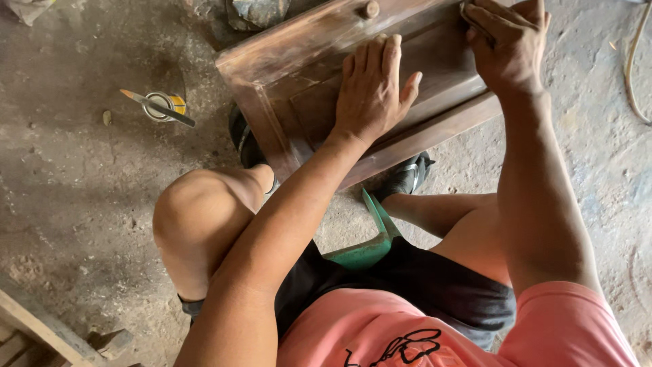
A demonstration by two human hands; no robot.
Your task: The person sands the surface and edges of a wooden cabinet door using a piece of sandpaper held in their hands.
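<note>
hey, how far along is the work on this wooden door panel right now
The panel already looks dark-stained over most of its face, with paler, worn patches near the knob. Left hand lies flat on it; right hand presses something small at the upper edge. A brush rests on the tin, unused.

A rough, dusty concrete floor (75,204) in soft daylight — pale wooden planks (41,333) lying at its lower-left corner, rubble near the top.

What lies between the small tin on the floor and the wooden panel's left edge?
Bare concrete floor separates the tin from the wooden panel, in the head view.
</note>
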